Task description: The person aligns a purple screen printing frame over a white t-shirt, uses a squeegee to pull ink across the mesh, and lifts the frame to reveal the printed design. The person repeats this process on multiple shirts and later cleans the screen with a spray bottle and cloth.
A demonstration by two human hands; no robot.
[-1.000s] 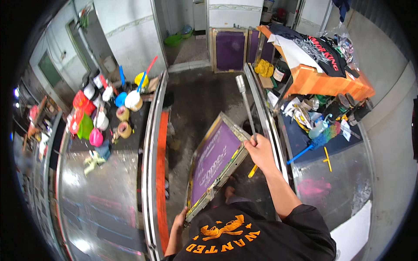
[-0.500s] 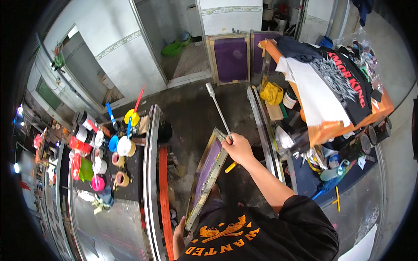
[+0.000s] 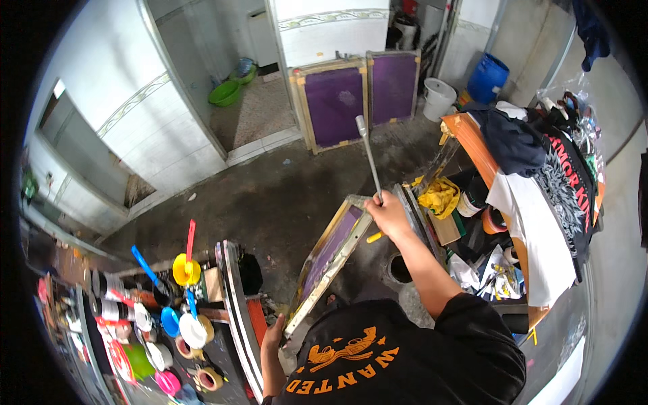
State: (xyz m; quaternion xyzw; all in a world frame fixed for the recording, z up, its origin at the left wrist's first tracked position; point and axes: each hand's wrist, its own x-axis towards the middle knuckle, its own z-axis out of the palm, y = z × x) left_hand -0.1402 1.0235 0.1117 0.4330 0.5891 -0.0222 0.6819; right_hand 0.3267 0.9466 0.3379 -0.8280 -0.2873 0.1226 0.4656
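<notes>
Holding the near end of a tilted purple-panelled frame (image 3: 328, 275), the left hand (image 3: 273, 335) sits just beside the black shirt (image 3: 418, 344), while the right hand (image 3: 390, 216) is wrapped around a metal rod (image 3: 369, 155) at the frame's far corner. To the left, tubs (image 3: 194, 332) and tape rolls (image 3: 216, 380) crowd a bench (image 3: 228, 358), and a yellow cloth (image 3: 439, 197) lies to the right. Farther off, two purple screens (image 3: 334, 104) lean against the tiled wall (image 3: 331, 37), with a white bucket (image 3: 439, 101) and a blue drum (image 3: 487, 79) near them.

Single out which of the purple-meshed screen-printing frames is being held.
The tilted screen-printing frame, running from the left hand up to the right hand, which also grips a metal rod. The left rear frame and right rear frame stand untouched.
</notes>
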